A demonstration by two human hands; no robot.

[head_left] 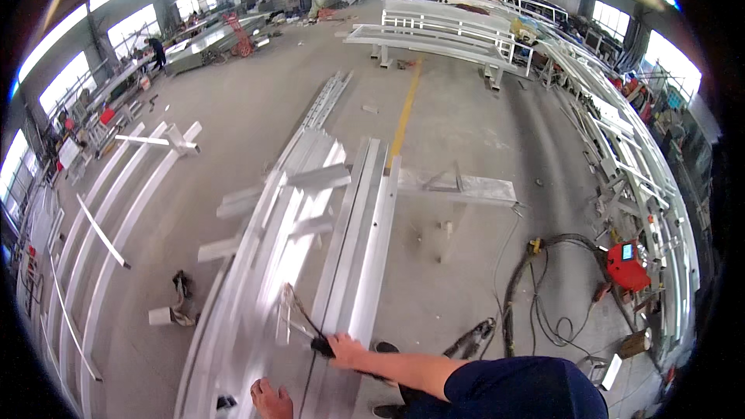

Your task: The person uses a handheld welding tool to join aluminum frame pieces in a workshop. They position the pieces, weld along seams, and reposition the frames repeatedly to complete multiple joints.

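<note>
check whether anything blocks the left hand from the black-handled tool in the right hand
Nothing visible does: only open space lies between the left hand and the black-handled tool, above the long metal beams.

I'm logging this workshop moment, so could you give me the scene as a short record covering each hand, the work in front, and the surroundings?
Right hand: closed around the black handle of a tool; tool type unclear from blur
Left hand: at the lower edge; contact cannot be told
Work in front: long silvery metal profiles, side by side
Right side: red machine with a small screen; thick dark cable on the floor
Beyond: yellow floor line
</note>
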